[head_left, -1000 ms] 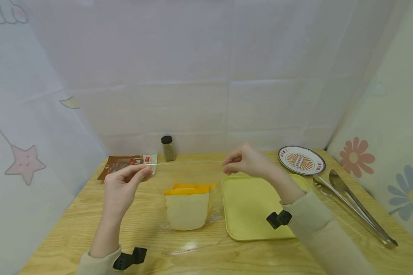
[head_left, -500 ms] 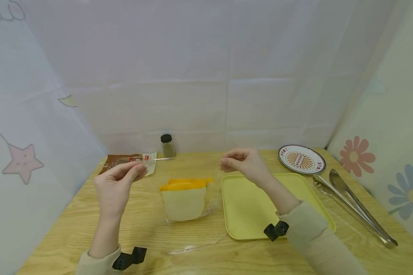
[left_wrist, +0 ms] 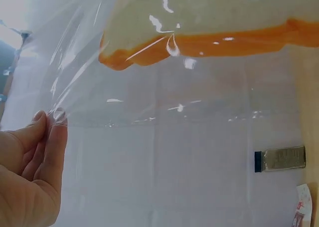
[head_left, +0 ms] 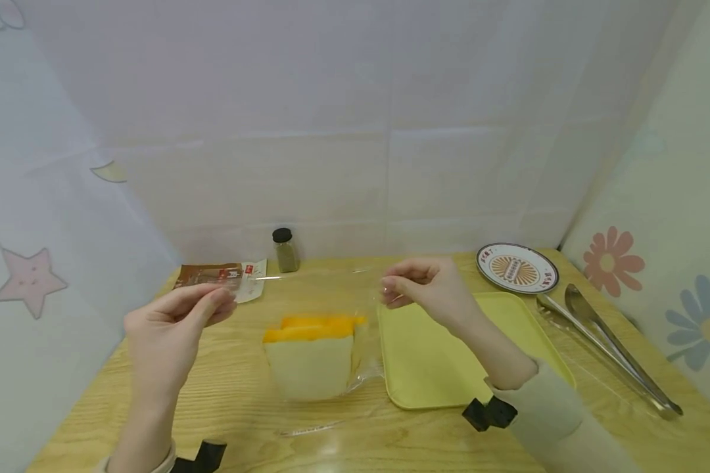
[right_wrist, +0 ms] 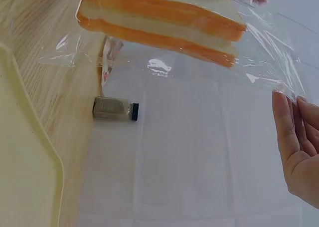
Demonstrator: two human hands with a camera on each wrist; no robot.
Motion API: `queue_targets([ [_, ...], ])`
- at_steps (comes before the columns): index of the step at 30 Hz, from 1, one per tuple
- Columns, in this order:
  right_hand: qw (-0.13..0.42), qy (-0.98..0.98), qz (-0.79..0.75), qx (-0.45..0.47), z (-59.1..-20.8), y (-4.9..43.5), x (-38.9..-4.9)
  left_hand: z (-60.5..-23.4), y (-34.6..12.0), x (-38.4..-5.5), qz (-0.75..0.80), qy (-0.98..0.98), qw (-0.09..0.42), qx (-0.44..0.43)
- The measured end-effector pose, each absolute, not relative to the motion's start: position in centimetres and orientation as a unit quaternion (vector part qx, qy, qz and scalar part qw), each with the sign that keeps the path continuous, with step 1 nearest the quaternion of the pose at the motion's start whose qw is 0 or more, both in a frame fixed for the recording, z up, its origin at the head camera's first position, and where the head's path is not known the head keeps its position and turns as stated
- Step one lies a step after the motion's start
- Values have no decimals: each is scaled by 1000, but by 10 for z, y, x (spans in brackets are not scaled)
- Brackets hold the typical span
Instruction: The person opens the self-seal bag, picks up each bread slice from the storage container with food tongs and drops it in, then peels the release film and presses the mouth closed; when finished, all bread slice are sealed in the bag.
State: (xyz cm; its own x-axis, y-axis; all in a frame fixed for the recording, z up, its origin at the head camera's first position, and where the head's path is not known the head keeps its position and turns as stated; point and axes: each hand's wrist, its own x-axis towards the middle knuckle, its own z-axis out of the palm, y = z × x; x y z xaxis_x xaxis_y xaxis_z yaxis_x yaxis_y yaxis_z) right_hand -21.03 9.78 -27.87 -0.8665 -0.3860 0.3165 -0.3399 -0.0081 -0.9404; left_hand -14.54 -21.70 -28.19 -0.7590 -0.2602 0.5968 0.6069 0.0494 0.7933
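Observation:
Slices of bread (head_left: 310, 371) with orange crusts sit inside a clear plastic bag (left_wrist: 149, 100). At the left of the bag's top edge, my left hand (head_left: 171, 328) pinches the film between thumb and fingers. My right hand (head_left: 434, 289) pinches the opposite side of that edge, as the right wrist view also shows. Between the hands the film is spread wide, and the bread hangs in its lower part. Two slices (right_wrist: 159, 17) lie one against the other there, crust edges toward the bag's top.
A yellow tray (head_left: 426, 374) lies right of the bag, metal tongs (head_left: 609, 348) beyond it. A round patterned plate (head_left: 517, 268) is at the back right. A jar (head_left: 286, 253) with a black lid and a brown packet (head_left: 210, 274) stand at the back left. A clear strip (head_left: 313, 428) lies in front.
My left hand has moved left, widening the gap between the hands. The bag with the bread has shifted left and looks larger than before. Both hands keep their pinch on the film.

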Motion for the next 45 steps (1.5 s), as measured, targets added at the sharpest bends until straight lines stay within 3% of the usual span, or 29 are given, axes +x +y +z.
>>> queue_targets([
  [6,58,707,-651,-271,-272,103,-187,-275,-222,-116,-675,-660,289,-158],
  [13,142,720,-636,-240,-276,106,-176,-285,-237,-105,-654,-722,197,-109],
  [19,181,735,-620,-205,-303,101,-203,-301,-241,-135,-653,-747,110,-56],
  [31,168,766,-604,-141,-336,78,-268,-338,-258,-217,-645,-764,0,-29],
  [45,111,828,-546,-68,-390,56,-325,-387,-258,-278,-597,-799,-72,-3],
])
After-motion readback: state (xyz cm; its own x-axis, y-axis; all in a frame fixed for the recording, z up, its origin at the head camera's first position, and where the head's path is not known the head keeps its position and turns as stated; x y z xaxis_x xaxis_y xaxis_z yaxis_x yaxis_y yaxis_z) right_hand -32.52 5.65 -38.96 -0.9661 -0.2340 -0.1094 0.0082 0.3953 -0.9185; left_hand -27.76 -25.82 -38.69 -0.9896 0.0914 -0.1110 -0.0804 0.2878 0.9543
